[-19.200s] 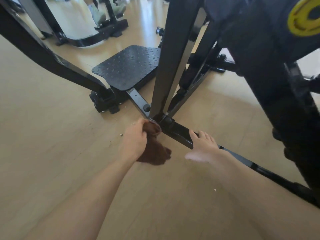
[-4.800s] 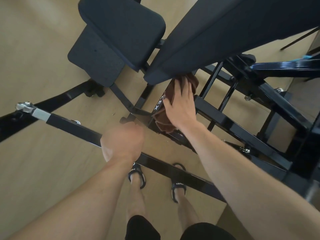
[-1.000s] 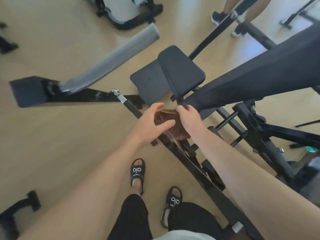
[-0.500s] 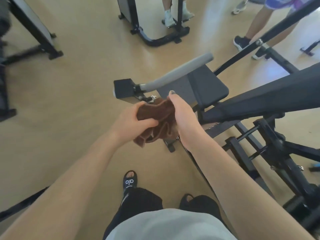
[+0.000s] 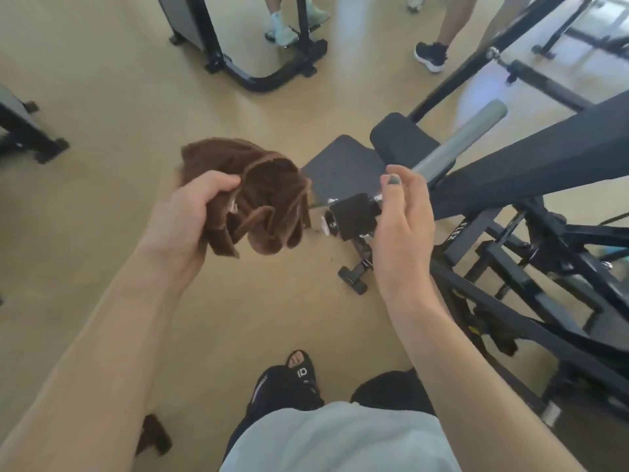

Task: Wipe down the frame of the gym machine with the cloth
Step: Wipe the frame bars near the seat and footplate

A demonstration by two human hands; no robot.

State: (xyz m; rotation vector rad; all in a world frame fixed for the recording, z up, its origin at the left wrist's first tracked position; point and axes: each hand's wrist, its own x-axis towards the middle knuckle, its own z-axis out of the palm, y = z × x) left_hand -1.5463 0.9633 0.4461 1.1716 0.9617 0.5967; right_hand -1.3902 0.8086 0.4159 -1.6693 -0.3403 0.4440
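Your left hand (image 5: 183, 219) has the cloth (image 5: 252, 195) bunched in a fist, thumb over the top fold, held in the air over the floor (image 5: 112, 107) and well clear of the machine. Your right hand (image 5: 401, 226) is empty, fingers loosely curled, hovering in front of the black block (image 5: 354, 214) at the end of the grey bar (image 5: 459, 144). Nothing is on the frame (image 5: 503, 301) right now.

Risks, as I read them:
- The cloth is wadded, with loose loops hanging below your palm. Wipe like that and you get a small contact patch and streaks; a hanging fold could snag on the bolts and brackets low on the frame.
- The frame is a lattice of square black tubes with tight gaps. Knuckles could get caught between the rails if you push the wad through.
- The block and the chrome fitting beside it stick out at hand height, so they are easy to clip on the reach in.
- Your sandal (image 5: 299, 373) is open-toed and close to the rubber-capped foot (image 5: 352, 281) of the machine. That is a stubbing hazard if you step in.
- Other people's legs are visible across the room, so watch your swing.

Materials: the cloth is brown terry, soft and thick, with a hemmed edge. The frame is glossy painted steel, likely slick. The pad (image 5: 343, 168) is matte, dark and flat. The bar is a smooth grey cylinder. The floor is tan and semi-gloss.
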